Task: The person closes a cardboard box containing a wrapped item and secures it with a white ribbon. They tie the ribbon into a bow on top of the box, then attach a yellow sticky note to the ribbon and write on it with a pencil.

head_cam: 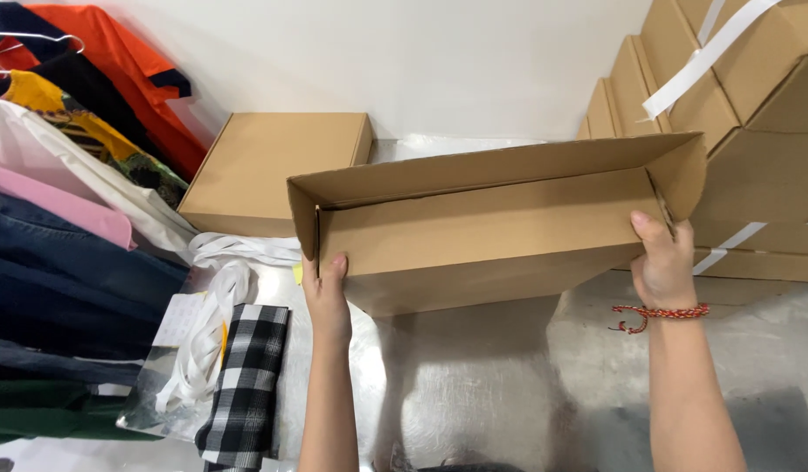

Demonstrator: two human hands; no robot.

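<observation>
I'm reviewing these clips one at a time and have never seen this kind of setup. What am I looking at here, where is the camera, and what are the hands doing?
There is no machine: a person wears a camera on the head, looking down at their own bare hands. The left hand and the right hand hold an open, empty cardboard box by its two ends, above a shiny silver table. On the table lie a closed flat box, a checked cloth and white straps. Clothes lie piled at the left; strapped boxes are stacked at the right.
</observation>
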